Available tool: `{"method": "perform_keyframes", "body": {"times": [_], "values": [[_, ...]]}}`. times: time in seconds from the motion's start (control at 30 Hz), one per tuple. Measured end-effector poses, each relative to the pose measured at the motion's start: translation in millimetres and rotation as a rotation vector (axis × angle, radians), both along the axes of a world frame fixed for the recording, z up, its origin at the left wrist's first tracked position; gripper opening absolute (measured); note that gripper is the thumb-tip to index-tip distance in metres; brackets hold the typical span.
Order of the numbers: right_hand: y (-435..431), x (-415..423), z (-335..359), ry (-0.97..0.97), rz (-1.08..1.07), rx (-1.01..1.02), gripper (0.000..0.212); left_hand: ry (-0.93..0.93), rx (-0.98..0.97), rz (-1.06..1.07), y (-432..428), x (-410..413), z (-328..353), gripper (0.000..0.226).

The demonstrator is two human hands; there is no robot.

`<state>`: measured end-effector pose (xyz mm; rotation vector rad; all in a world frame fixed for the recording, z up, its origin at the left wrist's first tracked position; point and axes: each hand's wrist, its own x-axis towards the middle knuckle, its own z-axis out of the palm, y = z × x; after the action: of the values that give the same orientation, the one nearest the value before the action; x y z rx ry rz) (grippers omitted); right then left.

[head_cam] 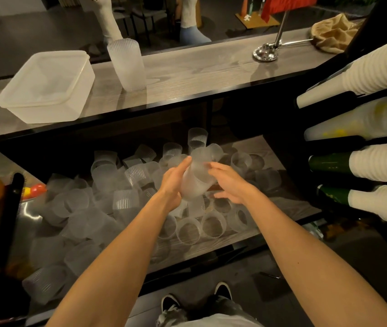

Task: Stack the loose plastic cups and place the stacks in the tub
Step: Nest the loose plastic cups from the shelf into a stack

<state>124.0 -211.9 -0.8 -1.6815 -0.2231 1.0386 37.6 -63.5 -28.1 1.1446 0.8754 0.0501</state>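
Your left grip [175, 185] is closed round the lower end of the held stack [196, 180] of frosted cups, forefinger laid up its side. Your right grip [231, 182] is slack, fingers spread beside the stack; contact unclear. The held stack tilts above the loose cups [126, 201] on the lower shelf [291, 204]. The tub [46, 112] sits on the upper worktop [199, 72], with a standing stack [127, 64] upright just beside it.

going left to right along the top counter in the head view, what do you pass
plastic tub → tall stack of ribbed cups → chrome stand base → crumpled tan cloth
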Motion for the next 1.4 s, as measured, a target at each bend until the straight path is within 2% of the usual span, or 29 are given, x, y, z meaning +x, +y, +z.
{"method": "perform_keyframes", "body": {"times": [0.13, 0.17, 0.3, 0.43, 0.57, 0.7, 0.87, 1.07, 1.13, 1.23, 1.33, 1.4], "values": [[-8, 4, -13, -0.226, -0.102, -0.091, 0.036, 0.048, 0.142, -0.2, -17, 4, 5, 0.119], [-10, 6, -16, -0.297, -0.132, -0.13, 0.034, 0.067, 0.19, -0.243, -24, 6, 10, 0.115], [-26, 13, -22, -0.498, -0.165, -0.287, 0.028, 0.114, 0.325, -0.321, -37, 13, 5, 0.068], [-38, 18, -35, -0.485, -0.144, -0.339, 0.025, 0.162, 0.303, -0.411, -44, 20, -7, 0.059], [-46, 21, -41, -0.44, -0.136, -0.326, 0.023, 0.205, 0.303, -0.424, -55, 26, -7, 0.039], [-52, 24, -39, -0.409, -0.087, -0.3, 0.027, 0.217, 0.283, -0.389, -57, 32, -8, 0.039], [-64, 28, -39, -0.479, -0.241, -0.437, 0.034, 0.21, 0.318, -0.393, -56, 37, -7, 0.036], [-83, 31, -46, -0.461, 0.039, -0.612, 0.015, 0.192, 0.315, -0.366, -53, 35, -6, 0.035], [-85, 30, -45, -0.382, 0.081, -0.636, 0.03, 0.186, 0.302, -0.36, -52, 34, -5, 0.036], [-85, 29, -44, -0.293, 0.066, -0.602, 0.041, 0.177, 0.292, -0.375, -53, 31, -2, 0.036], [-84, 26, -46, -0.221, 0.121, -0.626, 0.07, 0.173, 0.287, -0.386, -54, 28, -1, 0.036], [-84, 24, -48, -0.217, 0.135, -0.645, 0.08, 0.175, 0.285, -0.392, -55, 28, -1, 0.036]]}}
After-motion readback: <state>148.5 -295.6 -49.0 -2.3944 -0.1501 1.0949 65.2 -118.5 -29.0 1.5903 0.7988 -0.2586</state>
